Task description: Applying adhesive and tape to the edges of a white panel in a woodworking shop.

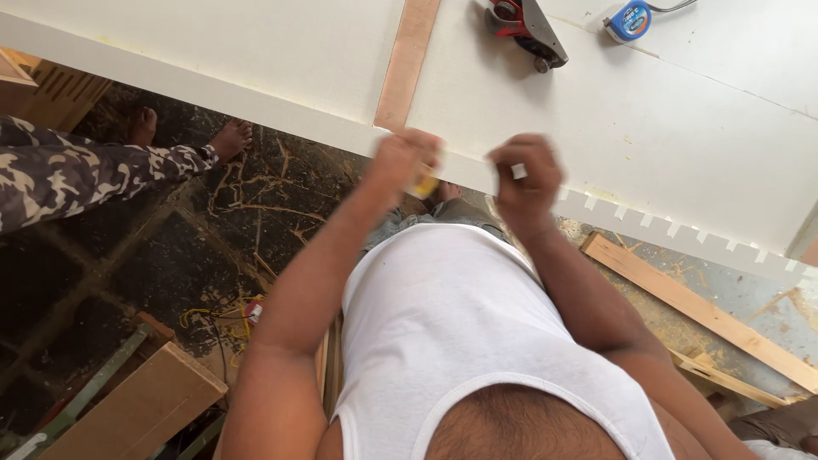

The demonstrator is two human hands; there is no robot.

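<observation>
At the far left of the frame another person's leg in camouflage trousers [77,175] stretches across the dark floor [128,273], with a wooden block [145,405] in the lower left corner. Moving right, the left hand [405,162] is closed at the near edge of the white board [648,128], pinching something small and yellowish [423,184]; motion blur hides what it is, possibly a roll of tape. It sits right where the brown wooden strip [407,60] ends. That strip's long axis runs from the board's near edge up toward the top of the frame, leaning slightly right.

Just right of centre, the right hand [524,179] is curled shut on a small white piece [518,171] at the same edge. The step in hand looks like fixing small white bits along the board's rim: a row of white tabs [682,228] runs off to the right. The next move would call for steady pressing at the edge.

At the top, a hand plane [524,25] and a blue tape measure [630,19] rest on the board; a wooden batten [699,311] lies lower right.
</observation>
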